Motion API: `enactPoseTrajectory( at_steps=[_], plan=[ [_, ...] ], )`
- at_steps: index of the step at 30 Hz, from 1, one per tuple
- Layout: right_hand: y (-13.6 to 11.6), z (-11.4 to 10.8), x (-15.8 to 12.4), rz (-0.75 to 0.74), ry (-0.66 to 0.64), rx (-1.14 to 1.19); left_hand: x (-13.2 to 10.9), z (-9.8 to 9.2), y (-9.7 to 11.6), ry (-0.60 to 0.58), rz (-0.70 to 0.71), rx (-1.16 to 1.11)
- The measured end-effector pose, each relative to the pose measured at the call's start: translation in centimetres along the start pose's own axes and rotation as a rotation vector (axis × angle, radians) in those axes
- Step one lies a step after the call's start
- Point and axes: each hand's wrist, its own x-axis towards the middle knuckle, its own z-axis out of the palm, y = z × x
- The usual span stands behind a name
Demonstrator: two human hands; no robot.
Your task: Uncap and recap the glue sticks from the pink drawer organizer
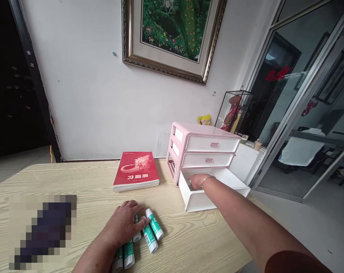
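My left hand [128, 222] lies palm down over several green-and-white glue sticks on the table, fingers stretched forward and thumb apart. The thumb touches one glue stick [149, 239]; another glue stick [155, 224] lies just right of it. More are partly covered by the hand and wrist, among them a glue stick [129, 254]. My right hand [198, 182] reaches into the pulled-out white bottom drawer [202, 201] of a pink drawer unit [176, 151]. Its fingers are closed and partly hidden; a small green bit, apparently a glue stick, shows at them.
A red book [136, 168] lies left of the drawer unit on the wooden table [83, 178]. A blurred dark object [45, 231] is at the left. Behind the unit are a yellow packet [204, 120] and a glass display case [231, 110]. The table's right edge runs below my right arm.
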Motion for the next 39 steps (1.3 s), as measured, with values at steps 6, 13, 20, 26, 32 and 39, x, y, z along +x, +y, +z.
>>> enactPoseTrajectory(
  at_steps=[6, 13, 20, 26, 32, 39],
  plan=[
    [2.5, -1.7, -2.1, -0.036, 0.126, -0.078, 0.2, -0.1, 0.1, -0.008, 0.007, -0.001],
    [2.8, -2.6, -11.1, -0.19, 0.33, 0.06, -0.1, -0.3, 0.4, 0.009, -0.001, -0.001],
    [-4.4, -2.1, -17.4, -0.513, 0.249, 0.542, -0.1, -0.3, 0.1, 0.027, -0.063, -0.045],
    [-10.5, 2.3, -12.9, -0.568, 0.15, 0.603, -0.1, 0.0, -0.5, 0.035, -0.142, -0.156],
    [-12.8, 5.8, -6.9, -0.637, 0.144, 0.543, 0.3, 0.3, -1.2, 0.064, -0.152, -0.24],
    [-14.2, 7.9, -4.9, -0.637, 0.088, 0.755, 0.2, -0.2, -0.4, 0.08, -0.079, -0.2]
  ],
)
